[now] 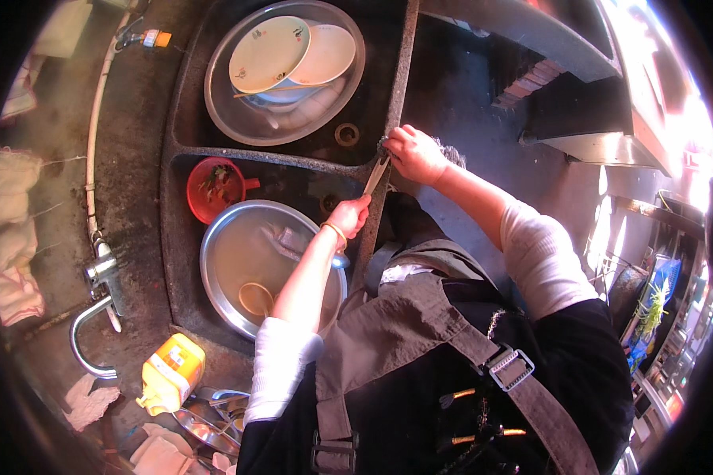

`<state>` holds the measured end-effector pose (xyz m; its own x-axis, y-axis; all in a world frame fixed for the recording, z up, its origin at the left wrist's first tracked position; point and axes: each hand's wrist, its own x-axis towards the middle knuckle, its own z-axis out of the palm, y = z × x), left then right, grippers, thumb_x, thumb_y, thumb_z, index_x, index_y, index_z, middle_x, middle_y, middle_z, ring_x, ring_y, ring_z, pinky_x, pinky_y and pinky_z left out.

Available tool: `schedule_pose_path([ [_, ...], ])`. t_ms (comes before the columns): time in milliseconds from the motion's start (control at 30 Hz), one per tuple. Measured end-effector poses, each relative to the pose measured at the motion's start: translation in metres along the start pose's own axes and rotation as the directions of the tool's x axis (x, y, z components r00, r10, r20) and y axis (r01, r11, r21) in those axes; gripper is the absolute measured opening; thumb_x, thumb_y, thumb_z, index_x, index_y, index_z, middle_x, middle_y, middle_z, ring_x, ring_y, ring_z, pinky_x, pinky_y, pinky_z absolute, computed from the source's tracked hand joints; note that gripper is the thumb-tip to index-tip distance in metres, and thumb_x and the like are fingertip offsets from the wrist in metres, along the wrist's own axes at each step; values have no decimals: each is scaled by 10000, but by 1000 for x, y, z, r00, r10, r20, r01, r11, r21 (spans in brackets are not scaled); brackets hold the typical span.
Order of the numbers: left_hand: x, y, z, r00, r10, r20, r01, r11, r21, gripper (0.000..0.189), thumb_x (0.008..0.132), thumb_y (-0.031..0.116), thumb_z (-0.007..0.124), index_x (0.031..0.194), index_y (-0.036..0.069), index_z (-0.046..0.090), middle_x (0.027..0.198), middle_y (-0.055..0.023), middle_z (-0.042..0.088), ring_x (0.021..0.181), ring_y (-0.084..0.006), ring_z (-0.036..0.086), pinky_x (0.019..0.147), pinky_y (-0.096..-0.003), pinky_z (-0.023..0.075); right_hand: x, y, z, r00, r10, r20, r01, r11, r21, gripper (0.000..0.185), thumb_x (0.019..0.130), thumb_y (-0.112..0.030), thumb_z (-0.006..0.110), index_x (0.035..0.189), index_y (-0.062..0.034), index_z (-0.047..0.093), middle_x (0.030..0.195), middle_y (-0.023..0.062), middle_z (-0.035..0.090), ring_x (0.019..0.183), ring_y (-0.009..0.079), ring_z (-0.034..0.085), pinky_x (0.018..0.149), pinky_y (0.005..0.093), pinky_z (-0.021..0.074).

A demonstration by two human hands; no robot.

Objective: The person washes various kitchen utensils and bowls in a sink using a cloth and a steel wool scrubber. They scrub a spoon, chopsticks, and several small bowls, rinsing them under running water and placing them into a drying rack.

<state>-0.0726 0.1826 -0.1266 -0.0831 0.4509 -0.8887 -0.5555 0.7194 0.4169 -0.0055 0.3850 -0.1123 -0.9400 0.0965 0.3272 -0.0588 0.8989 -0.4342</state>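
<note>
Below the middle divider, my left hand grips one end of a slender pale utensil. My right hand closes around its other end, over the sink's front rim. Dark, wiry material, perhaps a metal scouring pad, shows at my right fingers. Under my left forearm sits a metal basin of cloudy water, with a round ladle-like piece in it. Beside that basin is a red plastic dipper holding food scraps.
The far sink compartment holds a metal basin with plates and a chopstick. A curved faucet stands on the left, near a yellow jug and metal utensils. Bricks stand at upper right.
</note>
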Motion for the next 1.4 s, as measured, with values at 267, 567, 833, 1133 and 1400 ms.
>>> schedule_pose_path([
  [267,4,-11,0,1000,-20,12,20,1000,-18,456,845,476,438,516,178,336,437,70,251,344,-68,177,352,-241,115,-12,-9,1,996,79,48,-74,992,-102,42,634,-109,546,667,-90,529,721,63,487,717,231,493,614,345,429],
  [567,2,-9,5,999,2,-52,-3,1000,-5,457,841,495,436,524,175,351,436,71,250,338,-69,180,355,-239,96,-13,-16,4,985,-63,161,95,975,-200,111,608,-169,565,692,-97,572,773,32,488,791,206,494,633,314,439],
  [833,1,-8,5,999,-34,-25,32,998,-48,478,837,511,430,511,175,334,428,73,242,332,-66,170,355,-237,100,-6,-13,0,961,-85,263,144,966,-215,99,608,-176,564,681,-110,577,780,33,505,787,206,497,617,319,441],
  [1133,0,-8,5,999,-10,-43,8,999,-46,477,846,498,419,504,175,341,423,66,255,329,-71,172,352,-241,109,9,-2,-12,957,-18,289,102,955,-278,82,616,-152,573,682,-106,586,770,24,535,783,202,524,609,307,465],
  [1400,-2,-9,5,998,8,-59,-11,998,-57,475,833,505,444,507,171,358,420,65,261,325,-70,184,344,-237,109,-4,-18,-3,960,-133,246,174,973,-151,103,643,-154,562,736,-117,589,798,31,525,813,200,520,667,305,452],
])
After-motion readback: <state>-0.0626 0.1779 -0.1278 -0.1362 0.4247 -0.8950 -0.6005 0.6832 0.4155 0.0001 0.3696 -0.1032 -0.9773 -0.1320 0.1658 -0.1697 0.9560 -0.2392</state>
